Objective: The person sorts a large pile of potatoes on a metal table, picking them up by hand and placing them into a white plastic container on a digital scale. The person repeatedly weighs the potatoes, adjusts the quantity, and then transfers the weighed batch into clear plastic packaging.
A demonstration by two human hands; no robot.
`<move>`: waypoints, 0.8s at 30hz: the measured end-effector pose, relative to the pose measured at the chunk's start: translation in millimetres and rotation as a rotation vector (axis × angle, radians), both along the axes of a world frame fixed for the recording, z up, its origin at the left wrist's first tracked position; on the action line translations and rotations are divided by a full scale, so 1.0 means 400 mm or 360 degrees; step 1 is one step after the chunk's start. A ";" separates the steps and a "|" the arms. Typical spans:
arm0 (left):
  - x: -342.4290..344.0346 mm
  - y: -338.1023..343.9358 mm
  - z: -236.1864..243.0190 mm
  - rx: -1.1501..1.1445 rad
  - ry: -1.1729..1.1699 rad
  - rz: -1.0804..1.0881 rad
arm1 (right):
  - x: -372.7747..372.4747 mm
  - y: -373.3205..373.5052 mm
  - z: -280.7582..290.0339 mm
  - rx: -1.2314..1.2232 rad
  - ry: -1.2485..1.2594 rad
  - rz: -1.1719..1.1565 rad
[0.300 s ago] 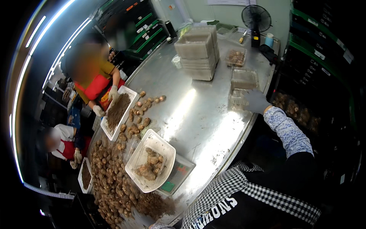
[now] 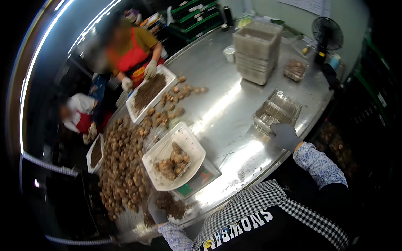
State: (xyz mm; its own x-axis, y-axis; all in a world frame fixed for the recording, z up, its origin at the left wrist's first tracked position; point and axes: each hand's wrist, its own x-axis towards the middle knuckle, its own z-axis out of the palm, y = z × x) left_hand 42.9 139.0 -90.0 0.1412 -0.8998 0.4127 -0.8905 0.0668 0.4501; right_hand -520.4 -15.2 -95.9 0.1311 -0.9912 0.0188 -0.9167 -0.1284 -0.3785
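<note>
My right hand [image 2: 285, 137], in a grey glove, has its fingers closed on the near edge of a clear plastic clamshell container [image 2: 277, 112]. The container's lid is open and nothing shows inside. At the lower left my left hand [image 2: 157, 210], gloved in grey too, is smeared by motion. It is beside loose brown soil [image 2: 172, 207] and a heap of round brown tubers [image 2: 119, 167]; its fingers cannot be made out. Between my hands a white tub [image 2: 196, 155] sits on a scale [image 2: 211, 170], holding a clump of tubers [image 2: 172, 162].
Stacked clear containers [image 2: 257, 54] stand at the back, left of a filled clamshell [image 2: 295, 69] and a black fan [image 2: 326, 35]. Across the metal table [image 2: 222, 115], a co-worker in a red apron [image 2: 136, 56] handles a white tray of soil [image 2: 167, 85]. Another person [image 2: 83, 113] works farther left.
The view has swung left. My right hand has shifted to the clamshell's near edge, and the clamshell sits more slanted. My left hand shows more fully beside the soil.
</note>
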 end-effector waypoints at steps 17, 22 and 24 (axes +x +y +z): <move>-0.107 -0.100 -0.064 0.0882 0.1686 0.0557 | 0.514 -0.237 0.017 0.0863 -0.1402 0.0363; -0.130 -0.085 -0.102 0.0691 0.1744 0.0546 | 0.592 -0.206 -0.124 0.0322 -0.1291 0.0567; -0.175 -0.081 -0.046 0.0733 0.1625 0.0585 | 0.594 -0.189 -0.125 0.0392 -0.1280 0.0519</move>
